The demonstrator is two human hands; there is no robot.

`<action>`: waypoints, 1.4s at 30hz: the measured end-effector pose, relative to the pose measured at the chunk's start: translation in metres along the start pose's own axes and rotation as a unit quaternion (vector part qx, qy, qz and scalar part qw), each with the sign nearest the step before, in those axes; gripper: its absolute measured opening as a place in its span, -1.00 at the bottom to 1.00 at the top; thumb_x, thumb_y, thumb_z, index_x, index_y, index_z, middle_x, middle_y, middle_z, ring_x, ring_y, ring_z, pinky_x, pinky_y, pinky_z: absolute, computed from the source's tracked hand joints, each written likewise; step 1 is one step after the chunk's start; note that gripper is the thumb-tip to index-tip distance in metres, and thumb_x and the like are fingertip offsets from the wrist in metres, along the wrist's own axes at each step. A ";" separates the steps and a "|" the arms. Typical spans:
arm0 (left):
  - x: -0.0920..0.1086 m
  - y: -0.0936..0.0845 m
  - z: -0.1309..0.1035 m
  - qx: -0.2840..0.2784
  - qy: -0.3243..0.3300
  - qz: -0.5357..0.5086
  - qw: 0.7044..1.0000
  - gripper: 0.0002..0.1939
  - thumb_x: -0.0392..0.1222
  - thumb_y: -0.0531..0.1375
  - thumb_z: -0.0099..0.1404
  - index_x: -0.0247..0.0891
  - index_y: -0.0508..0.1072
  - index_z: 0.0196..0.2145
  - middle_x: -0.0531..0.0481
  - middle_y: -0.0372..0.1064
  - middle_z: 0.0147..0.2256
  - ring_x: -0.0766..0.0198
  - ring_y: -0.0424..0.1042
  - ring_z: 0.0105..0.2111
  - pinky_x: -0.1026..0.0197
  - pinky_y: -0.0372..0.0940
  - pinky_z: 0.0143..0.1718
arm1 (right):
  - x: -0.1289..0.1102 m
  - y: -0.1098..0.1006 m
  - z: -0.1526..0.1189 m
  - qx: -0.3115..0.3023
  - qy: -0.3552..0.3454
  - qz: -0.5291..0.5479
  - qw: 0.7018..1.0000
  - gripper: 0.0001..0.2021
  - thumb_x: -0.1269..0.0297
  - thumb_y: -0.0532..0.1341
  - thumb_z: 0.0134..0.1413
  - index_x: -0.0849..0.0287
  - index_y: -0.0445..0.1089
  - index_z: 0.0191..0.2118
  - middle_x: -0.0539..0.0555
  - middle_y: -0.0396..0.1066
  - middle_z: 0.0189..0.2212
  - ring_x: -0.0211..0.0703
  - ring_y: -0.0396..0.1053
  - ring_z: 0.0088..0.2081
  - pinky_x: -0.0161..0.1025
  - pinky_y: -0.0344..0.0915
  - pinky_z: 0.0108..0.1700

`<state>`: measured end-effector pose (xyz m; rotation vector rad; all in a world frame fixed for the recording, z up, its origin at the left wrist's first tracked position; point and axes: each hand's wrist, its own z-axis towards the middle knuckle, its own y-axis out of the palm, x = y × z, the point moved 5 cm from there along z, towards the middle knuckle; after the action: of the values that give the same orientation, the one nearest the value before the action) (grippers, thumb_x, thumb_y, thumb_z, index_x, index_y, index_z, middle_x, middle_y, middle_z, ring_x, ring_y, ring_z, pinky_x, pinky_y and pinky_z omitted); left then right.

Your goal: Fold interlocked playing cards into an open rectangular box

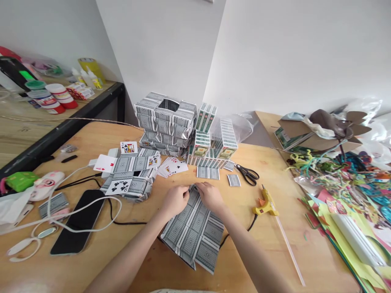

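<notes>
On the wooden table, a phone lies left of a card box. The left hand pinches the far edge of a card panel, near and central; the right hand pinches there too. Rightward are scissors, then a glue gun.

Both slim forearms are bare to the fingers.
</notes>
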<state>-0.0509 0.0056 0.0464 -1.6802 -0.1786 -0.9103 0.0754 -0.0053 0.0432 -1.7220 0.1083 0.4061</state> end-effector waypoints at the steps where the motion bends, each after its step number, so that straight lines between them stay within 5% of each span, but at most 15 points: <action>1: 0.003 0.000 -0.001 0.002 0.003 0.023 1.000 -0.72 -0.27 -0.06 0.21 -0.28 0.44 -0.37 -0.11 0.44 -0.37 0.21 0.40 -0.37 0.25 0.20 -0.34 | 0.000 0.000 0.001 0.000 -0.001 0.008 1.000 -0.69 0.32 -0.11 0.20 0.14 0.32 -0.09 0.12 0.42 -0.25 -0.16 0.32 -0.18 -0.31 0.20 -0.17; 6: 0.005 0.001 -0.003 0.008 -0.035 0.077 0.996 -0.71 -0.28 -0.07 0.21 -0.30 0.41 -0.26 -0.16 0.44 -0.34 0.13 0.41 -0.35 0.18 0.22 -0.34 | 0.012 -0.011 -0.005 0.033 -0.006 0.174 0.984 -0.68 0.24 0.01 0.13 0.13 0.29 -0.02 0.09 0.43 -0.20 -0.16 0.35 -0.17 -0.26 0.25 -0.12; 12: -0.011 -0.010 0.003 0.043 -0.053 -0.061 0.996 -0.61 -0.31 -0.01 0.15 -0.28 0.31 -0.05 -0.12 0.35 -0.08 0.19 0.35 -0.13 0.19 0.20 -0.10 | 0.048 -0.017 -0.034 0.091 0.043 0.385 0.917 -0.59 0.23 0.03 0.07 0.17 0.20 0.06 0.12 0.40 -0.13 -0.14 0.35 -0.10 -0.17 0.31 -0.11; 17: -0.019 -0.004 0.014 0.041 -0.039 -0.196 0.979 -0.69 -0.15 -0.03 0.21 -0.28 0.38 -0.16 -0.07 0.39 -0.15 0.22 0.35 -0.14 0.19 0.22 -0.09 | 0.044 0.004 -0.040 0.114 0.076 0.313 0.940 -0.70 0.33 0.00 0.05 0.12 0.38 -0.13 0.05 0.43 -0.15 -0.13 0.37 -0.12 -0.14 0.28 -0.07; 29: -0.018 0.010 0.016 0.102 -0.061 -0.195 0.973 -0.75 -0.14 -0.06 0.25 -0.28 0.36 -0.34 -0.02 0.40 -0.35 0.27 0.35 -0.32 0.26 0.22 -0.27 | 0.030 0.026 -0.033 0.185 0.116 0.174 0.960 -0.67 0.45 -0.10 0.06 0.13 0.35 -0.18 0.07 0.43 -0.22 -0.18 0.35 -0.17 -0.26 0.26 -0.13; 35: -0.020 0.011 0.019 0.096 -0.057 -0.219 0.969 -0.75 -0.13 -0.05 0.24 -0.28 0.37 -0.37 -0.03 0.41 -0.34 0.25 0.37 -0.31 0.25 0.23 -0.26 | 0.029 0.020 -0.030 0.171 0.099 0.213 0.957 -0.71 0.43 -0.06 0.05 0.12 0.30 -0.15 0.06 0.41 -0.23 -0.18 0.35 -0.20 -0.25 0.26 -0.14; 38: -0.028 0.007 0.011 0.145 -0.093 -0.201 0.964 -0.75 -0.14 -0.05 0.24 -0.28 0.37 -0.35 -0.07 0.41 -0.32 0.22 0.37 -0.28 0.21 0.24 -0.22 | 0.028 0.011 -0.029 0.175 0.073 0.248 0.950 -0.65 0.39 0.01 0.01 0.09 0.20 -0.03 0.04 0.37 -0.14 -0.18 0.33 -0.13 -0.22 0.26 -0.10; 42: -0.034 -0.011 -0.013 0.231 -0.121 -0.120 0.958 -0.75 -0.20 -0.08 0.24 -0.28 0.36 -0.29 -0.11 0.37 -0.26 0.19 0.34 -0.20 0.17 0.21 -0.15 | 0.038 -0.003 -0.035 0.260 0.089 0.263 0.925 -0.64 0.33 0.04 0.01 0.14 0.18 -0.01 0.12 0.30 -0.06 -0.12 0.21 0.02 -0.09 0.14 0.04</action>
<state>-0.0863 0.0093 0.0332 -1.3402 -0.7211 -0.7619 0.1188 -0.0325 0.0386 -1.1793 0.7579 0.5533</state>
